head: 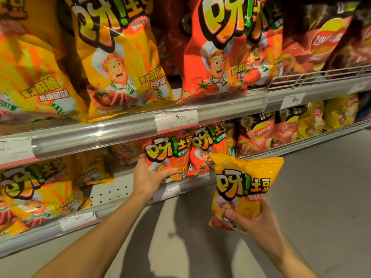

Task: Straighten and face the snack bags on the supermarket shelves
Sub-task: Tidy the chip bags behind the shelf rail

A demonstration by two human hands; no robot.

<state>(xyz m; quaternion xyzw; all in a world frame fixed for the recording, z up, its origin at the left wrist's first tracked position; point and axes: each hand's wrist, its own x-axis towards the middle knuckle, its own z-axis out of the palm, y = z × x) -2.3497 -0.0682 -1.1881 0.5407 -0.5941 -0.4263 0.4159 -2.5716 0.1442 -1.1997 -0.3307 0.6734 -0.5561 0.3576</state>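
My left hand [149,175] grips the lower left side of a small red snack bag [170,155] standing at the front of the lower shelf [112,192]. A second red bag [212,145] stands right beside it. My right hand [251,219] holds a small yellow snack bag [244,185] by its bottom edge, upright in the air in front of the shelf, face toward me. Large yellow bags [120,63] and large red bags [214,53] stand on the upper shelf [120,125].
More yellow bags [38,195] fill the lower shelf at left, with a bare perforated gap to their right. Lay's chip bags [261,133] line the shelves at right. Price tags [176,118] hang on the shelf rails. Grey floor [321,197] lies below.
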